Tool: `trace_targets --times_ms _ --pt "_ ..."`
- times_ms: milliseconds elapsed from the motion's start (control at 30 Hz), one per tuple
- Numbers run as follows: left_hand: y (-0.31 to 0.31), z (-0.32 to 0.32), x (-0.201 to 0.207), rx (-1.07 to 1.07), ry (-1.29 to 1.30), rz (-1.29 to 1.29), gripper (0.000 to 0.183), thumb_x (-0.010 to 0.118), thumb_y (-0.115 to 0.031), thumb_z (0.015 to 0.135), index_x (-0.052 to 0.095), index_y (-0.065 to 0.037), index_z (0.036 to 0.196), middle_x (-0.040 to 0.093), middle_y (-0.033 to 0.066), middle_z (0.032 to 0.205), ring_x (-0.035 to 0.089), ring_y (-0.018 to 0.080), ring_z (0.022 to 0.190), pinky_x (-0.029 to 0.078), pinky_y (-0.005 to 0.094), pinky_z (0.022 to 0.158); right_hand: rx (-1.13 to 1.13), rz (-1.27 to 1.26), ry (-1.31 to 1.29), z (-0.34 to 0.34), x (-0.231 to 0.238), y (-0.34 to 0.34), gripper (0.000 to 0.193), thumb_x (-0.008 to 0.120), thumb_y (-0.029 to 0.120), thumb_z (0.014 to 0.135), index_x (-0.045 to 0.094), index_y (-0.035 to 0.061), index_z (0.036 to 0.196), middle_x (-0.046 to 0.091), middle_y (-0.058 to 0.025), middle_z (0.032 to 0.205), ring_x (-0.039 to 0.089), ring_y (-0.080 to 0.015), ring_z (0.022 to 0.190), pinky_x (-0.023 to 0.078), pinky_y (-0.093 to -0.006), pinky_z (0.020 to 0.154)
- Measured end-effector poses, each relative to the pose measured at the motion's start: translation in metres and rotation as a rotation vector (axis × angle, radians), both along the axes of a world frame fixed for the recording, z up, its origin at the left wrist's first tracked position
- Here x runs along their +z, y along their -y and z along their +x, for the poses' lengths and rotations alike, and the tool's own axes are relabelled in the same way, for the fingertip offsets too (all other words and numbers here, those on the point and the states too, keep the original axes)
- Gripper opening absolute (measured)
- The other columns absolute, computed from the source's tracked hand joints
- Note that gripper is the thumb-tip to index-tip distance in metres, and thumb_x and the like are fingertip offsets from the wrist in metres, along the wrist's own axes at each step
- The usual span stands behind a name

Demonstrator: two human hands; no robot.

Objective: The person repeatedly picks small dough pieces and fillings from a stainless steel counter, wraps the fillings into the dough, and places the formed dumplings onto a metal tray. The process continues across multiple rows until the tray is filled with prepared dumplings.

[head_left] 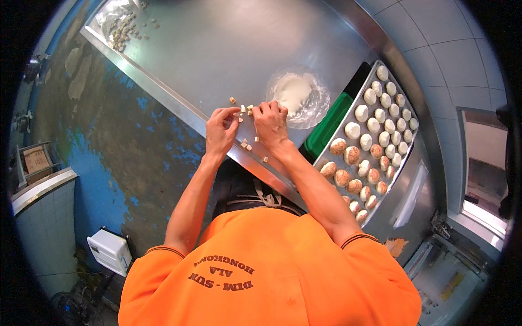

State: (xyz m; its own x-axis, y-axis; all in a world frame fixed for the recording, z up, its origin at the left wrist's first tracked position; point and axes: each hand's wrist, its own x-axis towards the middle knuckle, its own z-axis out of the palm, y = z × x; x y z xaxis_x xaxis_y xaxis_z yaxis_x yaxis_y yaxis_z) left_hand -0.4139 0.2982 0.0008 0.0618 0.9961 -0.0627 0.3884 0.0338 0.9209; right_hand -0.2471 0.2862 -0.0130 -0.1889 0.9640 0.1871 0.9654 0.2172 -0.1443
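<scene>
Near the front edge of the steel table my two hands work close together. My left hand (220, 132) has its fingers bent and pressed together, with a small white piece (243, 108) at the fingertips; what lies between them is partly hidden. My right hand (270, 124) curls its fingers down on a small pale cube (250, 112). Around the hands lie several loose cream-coloured cubes (246, 145), one alone beyond the left hand. Just past my right hand sits a clear round dish (322, 113), with a white powdery or creamy mass (292, 91) in it.
A metal tray (325, 157) of round buns, some white and some browned, stands at the right, partly over a green crate (329, 127). More small cubes (122, 35) lie by a clear plastic bag (109, 19) at the far left corner. The table's raised edge (185, 104) runs before me.
</scene>
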Motion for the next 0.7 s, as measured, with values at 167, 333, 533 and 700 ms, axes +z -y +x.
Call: trace_targets --times_ms 167,333,533,700 --pt "0.0 -0.007 0.009 0.067 0.168 -0.195 0.016 0.069 -0.012 0.098 0.074 -0.002 0.11 0.073 0.0052 0.101 0.069 0.0132 0.087 0.054 0.0277 0.079 -0.016 -0.015 -0.119 -0.005 0.013 -0.003 0.019 0.074 0.011 0.08 0.074 0.0131 0.099 0.069 -0.0016 0.098 0.059 -0.0214 0.101 0.039 -0.0401 0.089" --pt "0.01 -0.012 0.021 0.082 0.472 -0.283 0.02 0.072 -0.012 0.097 0.074 -0.001 0.113 0.075 0.005 0.097 0.069 0.0111 0.089 0.053 0.0258 0.076 -0.12 -0.42 -1.131 0.015 0.046 0.013 0.019 0.074 0.006 0.088 0.074 0.0064 0.108 0.072 -0.0008 0.096 0.065 -0.0108 0.088 0.051 -0.0292 0.076" --pt "0.031 0.002 0.036 -0.054 0.637 -0.428 0.023 0.076 -0.009 0.093 0.074 -0.001 0.115 0.075 0.0041 0.097 0.069 0.0099 0.09 0.053 0.0247 0.08 -0.185 -0.643 -1.616 0.04 0.061 0.036 0.018 0.073 0.011 0.096 0.071 0.0001 0.11 0.073 -0.0038 0.096 0.066 -0.0083 0.083 0.052 -0.023 0.073" --pt "0.042 0.016 0.038 -0.149 0.615 -0.468 0.024 0.077 -0.006 0.09 0.074 0.0 0.113 0.074 0.0041 0.097 0.068 0.008 0.088 0.053 0.0227 0.078 -0.279 -0.518 -1.553 0.064 0.059 0.048 0.018 0.074 0.013 0.096 0.069 0.0009 0.108 0.073 -0.004 0.092 0.067 -0.0098 0.081 0.053 -0.0242 0.073"
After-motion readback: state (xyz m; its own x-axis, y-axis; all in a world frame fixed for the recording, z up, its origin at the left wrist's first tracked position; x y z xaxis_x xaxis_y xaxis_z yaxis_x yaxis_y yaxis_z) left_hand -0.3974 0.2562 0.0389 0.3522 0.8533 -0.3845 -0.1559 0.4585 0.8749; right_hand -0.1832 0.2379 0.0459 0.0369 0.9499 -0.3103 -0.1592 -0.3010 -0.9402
